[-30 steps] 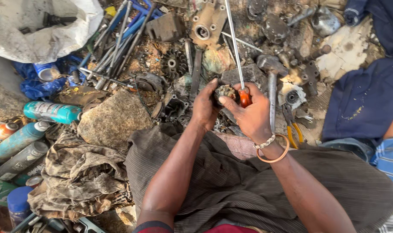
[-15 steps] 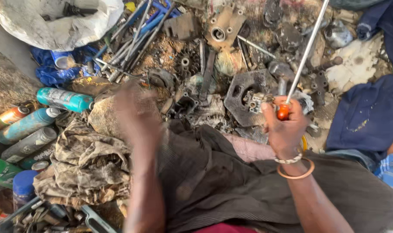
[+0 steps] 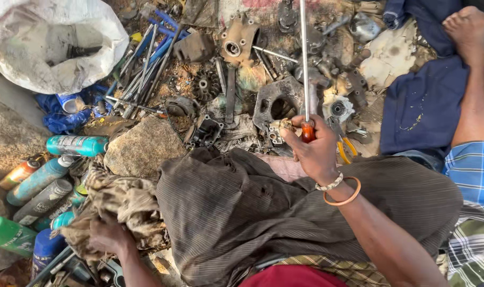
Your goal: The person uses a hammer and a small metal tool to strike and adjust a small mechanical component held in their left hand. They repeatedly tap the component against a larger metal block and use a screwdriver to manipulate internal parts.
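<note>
Right hand: the right hand is clamped on the orange handle of a long screwdriver, its shaft standing up to the top edge of the frame, a little right of centre.
Small part: a small pale metal part sits at the fingertips of that hand, just left of the handle; whether it is pinched or only touched I cannot tell.
Left hand: the left hand is closed on a dirty rag at the lower left, beside the spray cans.
Changed: a second ago both hands met at the handle in the middle; half a second ago the left was already swinging away; now they are well apart.
Meaning: the screwdriver is held one-handed while the rag is being gathered, so I judge the work on the part paused.
Surroundings: a flat stone lies centre left among scattered metal parts on the ground; another person's foot shows at the upper right.
</note>
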